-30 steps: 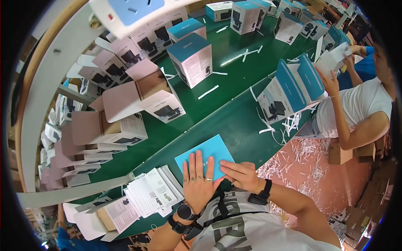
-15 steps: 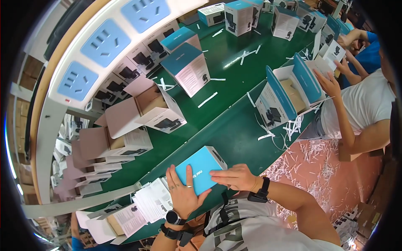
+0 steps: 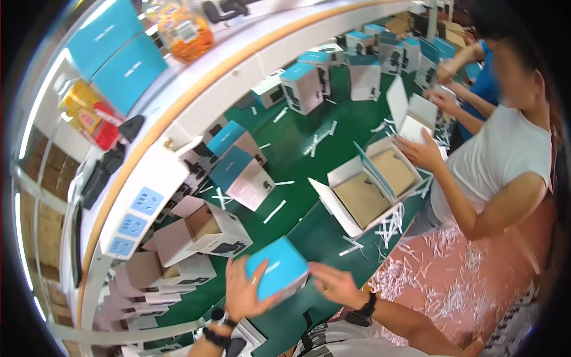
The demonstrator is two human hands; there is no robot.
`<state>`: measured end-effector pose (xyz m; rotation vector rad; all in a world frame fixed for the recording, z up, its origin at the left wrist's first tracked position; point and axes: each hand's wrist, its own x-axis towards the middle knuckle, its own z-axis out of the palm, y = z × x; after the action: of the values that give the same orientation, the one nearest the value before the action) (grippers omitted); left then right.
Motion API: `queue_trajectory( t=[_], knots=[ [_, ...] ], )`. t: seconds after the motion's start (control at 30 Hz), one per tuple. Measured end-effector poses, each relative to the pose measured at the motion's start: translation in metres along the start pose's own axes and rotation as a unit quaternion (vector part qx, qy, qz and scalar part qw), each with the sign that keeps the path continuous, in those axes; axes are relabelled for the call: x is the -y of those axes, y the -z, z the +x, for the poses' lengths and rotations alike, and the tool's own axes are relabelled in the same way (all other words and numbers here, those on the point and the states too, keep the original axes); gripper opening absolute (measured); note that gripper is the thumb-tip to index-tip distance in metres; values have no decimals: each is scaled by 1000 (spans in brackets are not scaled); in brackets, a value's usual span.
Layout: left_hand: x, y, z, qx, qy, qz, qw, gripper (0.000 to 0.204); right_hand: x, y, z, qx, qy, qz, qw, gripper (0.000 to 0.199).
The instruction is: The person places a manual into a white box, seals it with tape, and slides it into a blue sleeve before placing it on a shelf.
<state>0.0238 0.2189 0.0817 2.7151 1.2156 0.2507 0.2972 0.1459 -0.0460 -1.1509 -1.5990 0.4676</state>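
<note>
A box with a bright blue top [image 3: 278,268] and paler sides stands tilted over the near edge of the green table. My left hand [image 3: 244,291] grips its left side, fingers and thumb bent over the top. My right hand [image 3: 338,287] is at the box's right edge, index fingertip against the corner and the other fingers curled in. What lies under those curled fingers is hidden. Beyond the hands, an open white carton [image 3: 238,238] with a black device printed on it stands to the left. Folded white papers [image 3: 253,339] lie below my left wrist.
Two open cartons with brown inserts [image 3: 363,199] stand right of centre. Closed blue-topped boxes [image 3: 247,181] and paper strips [image 3: 275,211] lie about the green table. A white shelf with a socket strip [image 3: 134,220] rises at left. Two co-workers handle boxes at right; paper scraps [image 3: 458,268] cover the floor.
The view has swung upward, bringing in the shelf top. My left hand has gone from lying flat on the box to gripping its side; my right fingertips moved from its top to its edge.
</note>
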Motion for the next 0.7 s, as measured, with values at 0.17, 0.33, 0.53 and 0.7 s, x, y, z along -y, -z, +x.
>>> queue_trajectory(
  t=[0.17,0.33,0.53,0.7],
  knots=[
    [37,-38,182,-108,18,102,989,78,-58,99,-55,-46,-167,-95,980,18],
    [100,-137,264,-178,42,82,980,62,-58,127,-140,28,-402,-138,905,20],
    [86,-151,257,-236,119,35,964,55,-124,93,-324,86,-571,15,816,34],
    [76,-37,175,-193,57,10,980,65,-88,117,-293,239,-561,-13,793,33]
  ],
)
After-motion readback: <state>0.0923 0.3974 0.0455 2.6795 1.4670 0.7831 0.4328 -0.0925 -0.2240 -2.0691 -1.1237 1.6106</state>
